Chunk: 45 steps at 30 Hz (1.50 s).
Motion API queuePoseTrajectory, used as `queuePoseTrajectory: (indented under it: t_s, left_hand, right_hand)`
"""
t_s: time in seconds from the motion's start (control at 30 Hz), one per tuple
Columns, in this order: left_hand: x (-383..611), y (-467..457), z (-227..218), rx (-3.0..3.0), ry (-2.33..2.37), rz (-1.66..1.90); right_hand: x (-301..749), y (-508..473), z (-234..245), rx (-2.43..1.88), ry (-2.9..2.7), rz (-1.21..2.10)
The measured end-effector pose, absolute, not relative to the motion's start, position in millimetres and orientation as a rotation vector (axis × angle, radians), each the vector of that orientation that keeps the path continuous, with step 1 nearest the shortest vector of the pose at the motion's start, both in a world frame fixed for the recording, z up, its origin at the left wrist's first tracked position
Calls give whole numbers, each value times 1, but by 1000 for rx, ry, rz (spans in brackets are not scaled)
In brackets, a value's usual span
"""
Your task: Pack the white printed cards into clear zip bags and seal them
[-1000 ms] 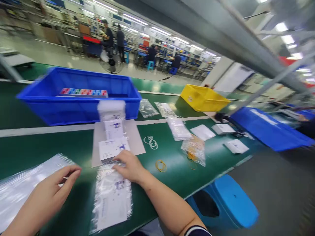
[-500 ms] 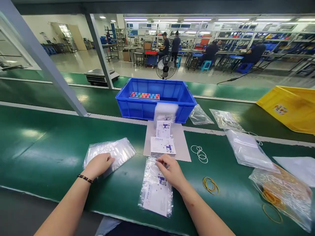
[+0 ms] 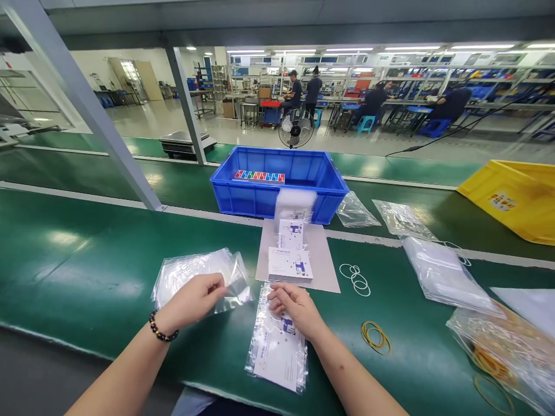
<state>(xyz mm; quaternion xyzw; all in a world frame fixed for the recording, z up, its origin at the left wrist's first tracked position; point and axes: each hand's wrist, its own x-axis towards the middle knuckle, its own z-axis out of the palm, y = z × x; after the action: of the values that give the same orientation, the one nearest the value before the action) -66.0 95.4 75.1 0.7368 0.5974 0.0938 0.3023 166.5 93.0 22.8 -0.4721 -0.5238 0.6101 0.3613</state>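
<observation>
My left hand (image 3: 202,294) pinches a clear plastic bag (image 3: 238,283) by its edge, raised at the right side of a fanned pile of clear bags (image 3: 176,277). To the right, my right hand (image 3: 295,306) hovers over or rests on the upper end of a stack of bagged leaflets (image 3: 277,358). Its fingers are half bent and a little apart, with nothing seen between them. Just beyond lies a stack of white printed leaflets (image 3: 288,264) with a purple picture. Behind that, more leaflets (image 3: 290,234) lean near some translucent bags (image 3: 296,199).
A blue bin (image 3: 247,199) holding a colourful printed box stands behind the grey sheet (image 3: 323,260). White rings (image 3: 359,283), yellow rubber bands (image 3: 375,338) and plastic bags (image 3: 446,277) lie to the right. A yellow bin (image 3: 520,196) is at far right. A metal post (image 3: 108,133) slants at left.
My left hand has moved right, drawing a clear bag off the pile. My right hand has shifted only slightly at the top of the bagged leaflets. The whole view has tilted up a little.
</observation>
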Motion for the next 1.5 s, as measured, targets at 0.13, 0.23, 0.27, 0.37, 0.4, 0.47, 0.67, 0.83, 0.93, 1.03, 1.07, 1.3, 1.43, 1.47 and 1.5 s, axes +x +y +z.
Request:
queuePoseTrajectory:
  t_s: [0.13, 0.23, 0.27, 0.37, 0.4, 0.47, 0.67, 0.83, 0.93, 1.03, 1.07, 1.3, 1.43, 1.47, 1.5]
  left_hand:
    - [-31, 84, 76, 2056, 1396, 195]
    - [-14, 86, 70, 2107, 1426, 136]
    - [-9, 88, 68, 2100, 1431, 145]
    - [6, 96, 66, 1994, 1388, 267]
    - [12, 100, 64, 1938, 1366, 322]
    - [25, 106, 60, 1819, 1323, 429]
    - [44, 115, 35, 1569, 1264, 684]
    - [41, 115, 28, 1513, 1315, 766]
    - [39, 114, 29, 1554, 1311, 760]
    - [37, 112, 30, 1620, 1274, 722]
    - [37, 112, 31, 1649, 1261, 701]
    - [34, 109, 39, 1779, 1245, 490]
    - [30, 115, 38, 1555, 1267, 523]
    - [28, 117, 37, 1493, 1274, 563]
    - [26, 119, 37, 1447, 1277, 595]
  right_hand:
    - [164, 92, 20, -1146, -1121, 1791]
    - [169, 93, 18, -1285, -1291, 1438]
    - [172, 93, 17, -1343, -1380, 1248]
    - [176, 92, 14, -1406, -1688, 695]
    - [177, 91, 13, -1381, -1786, 556]
    - [176, 91, 11, -1316, -1943, 364]
    - [174, 90, 9, -1291, -2087, 282]
    - [173, 90, 17, -1349, -1924, 492]
    - [172, 90, 19, -1362, -1873, 568]
    - [172, 91, 17, -1342, -1897, 585]
    - [172, 92, 16, -1346, -1908, 579]
    - [177, 100, 11, -1566, -1867, 373]
    - [180, 96, 16, -1420, -1910, 235]
    - [179, 95, 17, -1352, -1973, 204]
    - [179, 93, 18, -1298, -2041, 181]
